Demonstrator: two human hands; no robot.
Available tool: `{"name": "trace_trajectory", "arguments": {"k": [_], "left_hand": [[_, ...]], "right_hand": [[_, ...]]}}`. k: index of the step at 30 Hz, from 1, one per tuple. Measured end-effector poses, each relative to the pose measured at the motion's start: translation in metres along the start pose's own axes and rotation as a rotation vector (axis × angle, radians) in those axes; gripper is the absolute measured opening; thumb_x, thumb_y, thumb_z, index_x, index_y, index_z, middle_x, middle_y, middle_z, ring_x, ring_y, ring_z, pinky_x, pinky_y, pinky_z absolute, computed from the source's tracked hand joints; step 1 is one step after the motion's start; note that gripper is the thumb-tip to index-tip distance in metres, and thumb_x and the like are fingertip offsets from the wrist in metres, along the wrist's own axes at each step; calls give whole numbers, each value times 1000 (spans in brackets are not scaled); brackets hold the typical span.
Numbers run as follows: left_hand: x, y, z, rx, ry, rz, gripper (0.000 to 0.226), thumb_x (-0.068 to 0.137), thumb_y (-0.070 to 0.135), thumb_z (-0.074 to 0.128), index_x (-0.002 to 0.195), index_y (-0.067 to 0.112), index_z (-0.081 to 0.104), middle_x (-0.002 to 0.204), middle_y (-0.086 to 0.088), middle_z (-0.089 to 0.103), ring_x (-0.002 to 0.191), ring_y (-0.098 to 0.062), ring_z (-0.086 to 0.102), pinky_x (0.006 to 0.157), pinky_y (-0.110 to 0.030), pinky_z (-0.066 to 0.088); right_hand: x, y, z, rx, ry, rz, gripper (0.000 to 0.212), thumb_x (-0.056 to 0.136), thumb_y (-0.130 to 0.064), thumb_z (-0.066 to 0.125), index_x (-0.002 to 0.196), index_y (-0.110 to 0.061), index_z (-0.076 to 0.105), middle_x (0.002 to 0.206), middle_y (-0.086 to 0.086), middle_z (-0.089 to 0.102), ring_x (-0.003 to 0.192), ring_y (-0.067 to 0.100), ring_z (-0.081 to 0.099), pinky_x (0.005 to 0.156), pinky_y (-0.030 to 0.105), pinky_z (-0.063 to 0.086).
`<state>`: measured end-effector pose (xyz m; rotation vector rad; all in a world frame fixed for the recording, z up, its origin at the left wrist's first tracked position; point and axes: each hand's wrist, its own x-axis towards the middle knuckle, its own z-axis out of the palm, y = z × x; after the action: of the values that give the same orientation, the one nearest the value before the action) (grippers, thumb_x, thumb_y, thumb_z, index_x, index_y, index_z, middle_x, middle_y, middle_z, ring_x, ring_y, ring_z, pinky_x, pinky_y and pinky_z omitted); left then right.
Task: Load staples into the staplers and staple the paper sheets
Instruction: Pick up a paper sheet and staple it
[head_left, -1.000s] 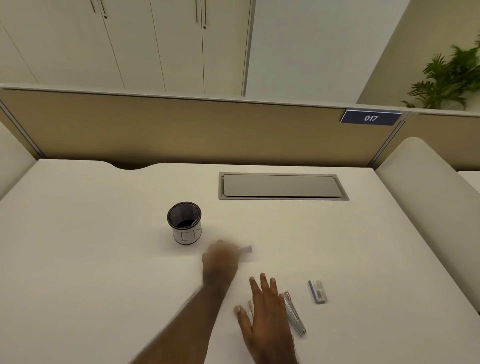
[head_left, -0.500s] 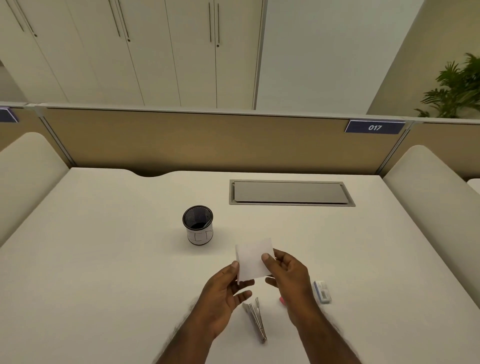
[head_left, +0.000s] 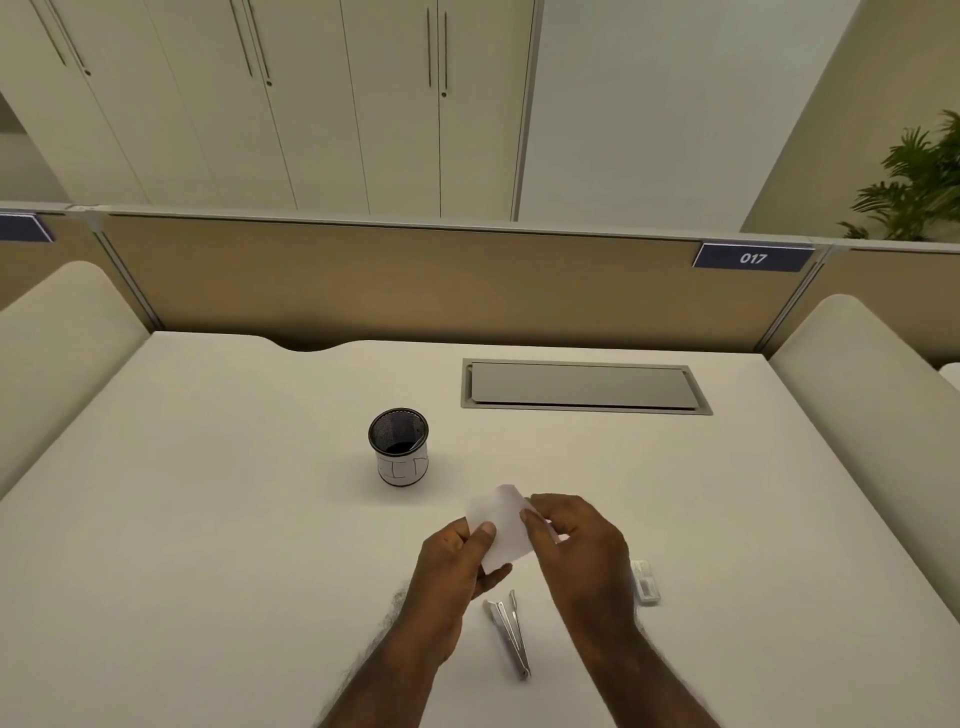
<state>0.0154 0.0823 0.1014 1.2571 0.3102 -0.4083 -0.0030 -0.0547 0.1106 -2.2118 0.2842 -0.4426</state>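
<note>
— Head view, versus half a second back: what changed?
— Little. Left hand (head_left: 457, 566) and right hand (head_left: 576, 540) still pinch the thin white paper sheet (head_left: 500, 530), now tilted, above the matte worktop (head_left: 208, 519).
— The stapler (head_left: 509, 636)?
— Slim, metallic, lying open, untouched below the hands.

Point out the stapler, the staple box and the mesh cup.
stapler (head_left: 510, 638), head view, middle of its metal body.
staple box (head_left: 645, 582), head view, its top face.
mesh cup (head_left: 403, 468), head view, its white lower wall.
</note>
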Motion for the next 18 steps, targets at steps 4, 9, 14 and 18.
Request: {"name": "trace_trajectory", "arguments": {"k": [4,9,14,18], "left_hand": [[-10,2,6,-85,-90,-49,26,99,21,49,91,3,65,87,-11,74,84,-23,71,76,-35,57],[-11,13,3,-263,-102,-98,32,97,27,54,82,3,70,66,-9,62,60,-18,63,89,-48,55],[-10,13,0,-170,-116,-60,19,98,17,53,98,3,67,77,-12,70,69,-18,68,89,-44,56],[-7,11,-6,-172,-111,-50,23,99,16,50,111,4,65,102,-17,72,90,-24,70,82,-38,59]], "right_hand": [[-11,0,0,-284,-169,-133,35,88,-52,56,121,-43,62,137,-29,49,120,-2,52,92,17,43],[-13,-9,3,-349,-299,-161,58,86,-67,38,139,-44,42,149,-33,25,131,-4,36,96,14,37],[-19,-11,4,-309,-304,-194,65,81,-69,26,139,-44,41,146,-35,26,124,-7,33,93,16,41],[-17,-9,3,-101,-236,-123,44,88,-59,45,129,-43,53,133,-32,47,113,-6,48,82,18,51]]}}
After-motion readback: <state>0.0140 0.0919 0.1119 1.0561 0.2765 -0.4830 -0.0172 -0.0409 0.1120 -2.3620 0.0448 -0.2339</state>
